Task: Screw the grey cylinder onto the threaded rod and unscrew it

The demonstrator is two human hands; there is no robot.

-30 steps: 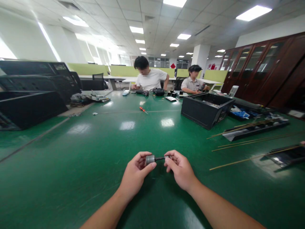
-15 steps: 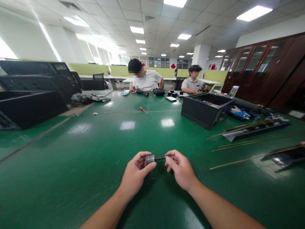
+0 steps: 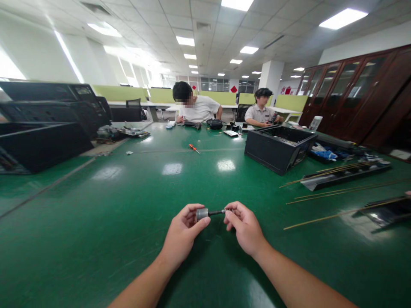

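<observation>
My left hand (image 3: 185, 226) is closed around a short grey metal cylinder (image 3: 202, 213), fingers behind it and thumb along its lower front edge. From the cylinder a thin dark shaft (image 3: 215, 212) runs level to the right. At the shaft's far end, my right hand (image 3: 241, 222) pinches with thumb and forefinger. A small bright metal bit shows at those fingertips; the rest of that end is hidden. Both hands are a little above the green table (image 3: 144, 239). Whether the piece is a motor or a tool I cannot tell.
Farther off lies an orange-handled screwdriver (image 3: 193, 148). A black computer case (image 3: 272, 149) stands to the right, near thin brass-coloured rods (image 3: 314, 220) and dark metal parts (image 3: 346, 173). More black cases (image 3: 41, 145) are stacked at left. Two people (image 3: 202, 107) sit across the table.
My right hand's fingertips have shifted slightly to the right, so a little more of the shaft's end shows. The left hand and the cylinder have stayed in place.
</observation>
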